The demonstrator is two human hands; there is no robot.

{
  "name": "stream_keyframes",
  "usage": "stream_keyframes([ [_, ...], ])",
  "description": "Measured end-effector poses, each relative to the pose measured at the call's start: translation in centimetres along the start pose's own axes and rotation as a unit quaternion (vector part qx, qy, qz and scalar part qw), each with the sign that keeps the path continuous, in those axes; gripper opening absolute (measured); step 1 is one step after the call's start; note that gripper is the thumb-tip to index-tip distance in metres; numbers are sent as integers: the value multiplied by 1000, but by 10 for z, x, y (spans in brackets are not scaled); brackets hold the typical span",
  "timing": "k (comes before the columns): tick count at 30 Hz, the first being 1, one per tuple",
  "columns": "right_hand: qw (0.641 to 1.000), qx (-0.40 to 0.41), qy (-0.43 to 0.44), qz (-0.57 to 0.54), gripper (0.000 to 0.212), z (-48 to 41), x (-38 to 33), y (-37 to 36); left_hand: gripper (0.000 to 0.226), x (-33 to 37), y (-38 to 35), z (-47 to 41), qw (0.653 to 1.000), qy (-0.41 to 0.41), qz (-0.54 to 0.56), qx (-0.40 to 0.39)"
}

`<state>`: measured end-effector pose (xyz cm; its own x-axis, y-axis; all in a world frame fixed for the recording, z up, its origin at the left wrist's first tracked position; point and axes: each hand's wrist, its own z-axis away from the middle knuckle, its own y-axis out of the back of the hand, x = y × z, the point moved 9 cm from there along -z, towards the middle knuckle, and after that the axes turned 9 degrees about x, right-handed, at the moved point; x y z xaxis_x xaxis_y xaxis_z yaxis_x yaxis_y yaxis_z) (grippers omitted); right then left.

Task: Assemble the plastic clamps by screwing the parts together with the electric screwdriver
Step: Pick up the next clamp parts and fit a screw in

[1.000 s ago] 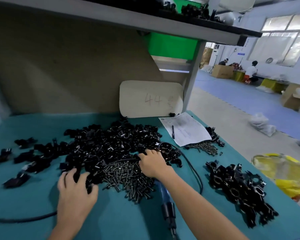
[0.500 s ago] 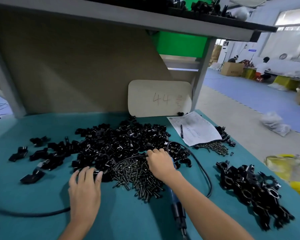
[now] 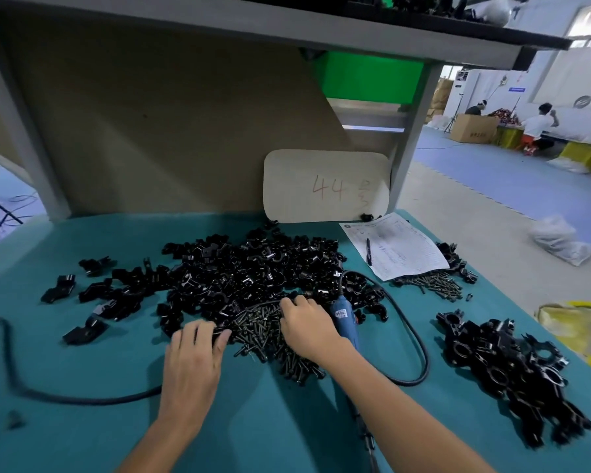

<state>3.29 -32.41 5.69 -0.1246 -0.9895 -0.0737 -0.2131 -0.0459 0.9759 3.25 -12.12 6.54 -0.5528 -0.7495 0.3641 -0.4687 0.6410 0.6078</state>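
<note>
Black plastic clamp parts [image 3: 253, 268] lie in a glossy heap, with dark screws [image 3: 263, 336] at its 6 o'clock edge. The left hand [image 3: 191, 360], fingers fairly straight, rests on parts at its 12 o'clock. The right hand [image 3: 304, 331] curls into the screws, and whether it pinches one I cannot tell. The blue electric screwdriver [image 3: 345, 319] lies at its 3 o'clock

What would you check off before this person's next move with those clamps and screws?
1. Screws within reach: ok; the right hand rests on the screw pile.
2. Screw pinched: cannot tell; the hand covers it.
3. Clamp part gripped: cannot tell; the left hand lies on the loose clamp parts.
4. Tool in hand: not ok; the electric screwdriver lies on the table beside the right wrist.
</note>
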Motion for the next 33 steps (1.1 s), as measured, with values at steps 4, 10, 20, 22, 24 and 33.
stream_keyframes([
  [4,999,-36,-9,-18,34,4,-2,0,36,7,0,2,999,-11,30,-17],
  [10,998,46,-28,-27,27,-7,7,11,24,8,0,3,998,-4,34,-43],
  [20,992,-74,-97,-15,49,-48,24,-17,32,7,-5,5,996,8,35,-76],
  [22,988,-93,-111,-60,51,-52,27,-17,34,6,-5,4,997,9,28,-77],
  [24,976,-116,-139,-121,51,-52,33,-18,36,6,-7,4,997,6,21,-80],
  [33,932,-88,-204,-285,14,-53,33,-17,36,4,-10,4,996,17,20,-86],
])
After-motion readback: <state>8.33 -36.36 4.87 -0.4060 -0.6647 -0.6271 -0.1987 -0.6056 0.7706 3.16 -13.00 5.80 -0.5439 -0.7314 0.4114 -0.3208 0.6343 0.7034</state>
